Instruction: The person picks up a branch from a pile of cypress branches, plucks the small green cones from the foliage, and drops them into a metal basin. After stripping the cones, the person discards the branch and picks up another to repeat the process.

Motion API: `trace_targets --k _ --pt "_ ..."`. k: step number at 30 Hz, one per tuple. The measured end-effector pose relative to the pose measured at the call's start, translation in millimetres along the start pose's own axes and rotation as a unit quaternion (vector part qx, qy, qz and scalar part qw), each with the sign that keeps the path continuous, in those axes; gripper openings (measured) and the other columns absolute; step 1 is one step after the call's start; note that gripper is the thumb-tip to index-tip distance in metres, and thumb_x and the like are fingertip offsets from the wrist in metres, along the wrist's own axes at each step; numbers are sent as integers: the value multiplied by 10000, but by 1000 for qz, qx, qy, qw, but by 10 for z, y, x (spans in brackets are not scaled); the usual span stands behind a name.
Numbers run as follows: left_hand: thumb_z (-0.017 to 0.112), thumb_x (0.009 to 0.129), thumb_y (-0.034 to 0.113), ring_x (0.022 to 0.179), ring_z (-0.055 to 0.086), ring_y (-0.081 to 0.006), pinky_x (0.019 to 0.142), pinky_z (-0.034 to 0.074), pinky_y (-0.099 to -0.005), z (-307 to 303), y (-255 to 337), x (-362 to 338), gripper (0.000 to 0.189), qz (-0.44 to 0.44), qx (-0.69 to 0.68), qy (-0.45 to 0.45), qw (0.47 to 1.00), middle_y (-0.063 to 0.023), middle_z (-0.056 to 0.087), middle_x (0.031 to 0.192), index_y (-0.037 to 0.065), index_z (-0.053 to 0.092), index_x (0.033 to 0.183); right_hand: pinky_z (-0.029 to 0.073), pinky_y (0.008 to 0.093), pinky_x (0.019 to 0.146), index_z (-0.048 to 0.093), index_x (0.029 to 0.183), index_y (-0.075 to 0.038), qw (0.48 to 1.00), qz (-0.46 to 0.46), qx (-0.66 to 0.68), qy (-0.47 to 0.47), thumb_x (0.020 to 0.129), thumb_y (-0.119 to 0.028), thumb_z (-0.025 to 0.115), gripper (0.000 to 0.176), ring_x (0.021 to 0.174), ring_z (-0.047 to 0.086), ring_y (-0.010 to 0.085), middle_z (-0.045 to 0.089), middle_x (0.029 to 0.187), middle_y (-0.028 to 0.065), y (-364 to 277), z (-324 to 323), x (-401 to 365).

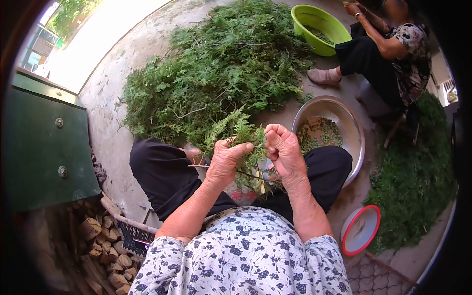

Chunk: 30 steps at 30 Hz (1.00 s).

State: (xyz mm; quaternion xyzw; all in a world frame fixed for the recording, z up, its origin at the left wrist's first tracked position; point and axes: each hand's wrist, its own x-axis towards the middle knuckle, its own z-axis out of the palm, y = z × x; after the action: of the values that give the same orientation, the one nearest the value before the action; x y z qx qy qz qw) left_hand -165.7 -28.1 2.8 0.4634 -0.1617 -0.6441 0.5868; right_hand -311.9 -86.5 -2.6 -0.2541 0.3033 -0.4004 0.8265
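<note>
My left hand is closed around a green cypress sprig, thumb on top, with a bare brown stem sticking out to the left. Close beside it, my right hand has its thumb and fingers pinched together at the sprig's right edge; whatever sits between those fingertips is too small to make out. Both hands are above my lap, between my knees. Just right of my right hand stands a wide metal basin with many small green cones in it. A large heap of cypress branches lies in front of me.
A co-worker sits at the upper right by a lime-green basin. More greenery lies along the right, near a red-rimmed white basin. At left are a dark green metal box and chopped firewood.
</note>
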Motion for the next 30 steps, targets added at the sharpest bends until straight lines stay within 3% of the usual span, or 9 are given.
trace_targets --k 2,6,13,16,23,26,28,29,30 --pt "643 742 30 702 571 -86 654 464 -244 -11 13 -19 172 -5 -47 22 999 3 627 813 31 635 914 324 176 456 554 910 -61 999 -15 30 -33 848 -160 630 139 548 450 60 542 705 -13 -59 -19 8" --pt "653 746 43 736 581 -108 683 469 -264 -49 69 -20 163 -17 -70 18 997 -6 624 827 40 626 907 368 196 465 560 917 -54 996 -65 49 33 850 -183 623 159 637 535 89 572 746 9 -203 63 -30" --pt "687 725 57 684 553 -90 633 446 -245 -90 26 13 168 0 -36 33 999 8 608 791 44 621 878 263 160 387 598 956 -30 992 -18 -123 25 848 -195 631 200 486 412 16 503 629 -43 -51 21 -2" --pt "689 721 53 673 542 -83 621 436 -238 -60 41 2 161 -8 -28 44 999 15 600 779 45 622 867 248 163 378 600 961 -25 992 -33 -104 58 838 -204 648 222 461 387 17 482 599 -55 -18 107 -2" --pt "683 721 34 702 557 -89 646 445 -237 -42 47 -31 168 -6 -22 26 999 13 611 801 40 627 879 248 171 380 634 859 -30 990 25 -140 19 811 -193 680 175 446 364 7 502 605 -60 26 40 -2" --pt "676 729 20 733 573 -94 673 459 -244 -12 23 -47 181 5 -4 12 1000 1 628 829 36 634 904 316 172 442 655 806 -12 988 -12 -134 83 782 -112 696 110 513 423 29 536 666 -36 23 123 -17" --pt "675 733 15 748 583 -96 692 467 -245 54 -17 -55 196 7 -9 24 1000 -10 639 855 33 639 924 377 181 543 668 813 10 956 -127 -213 158 750 -35 699 84 619 480 63 563 739 -5 48 191 -27" --pt "682 732 21 745 585 -95 690 470 -246 65 -36 -55 204 16 -12 20 1000 -13 642 863 34 640 931 398 190 635 676 821 22 950 -138 -224 169 741 0 690 84 713 503 91 577 805 17 67 187 -16" --pt "682 732 21 745 585 -95 690 470 -246 75 -43 -51 204 16 -12 19 1000 -13 642 863 34 640 931 398 190 635 676 821 22 950 -139 -224 169 741 0 690 84 713 503 91 577 805 17 90 175 -13"
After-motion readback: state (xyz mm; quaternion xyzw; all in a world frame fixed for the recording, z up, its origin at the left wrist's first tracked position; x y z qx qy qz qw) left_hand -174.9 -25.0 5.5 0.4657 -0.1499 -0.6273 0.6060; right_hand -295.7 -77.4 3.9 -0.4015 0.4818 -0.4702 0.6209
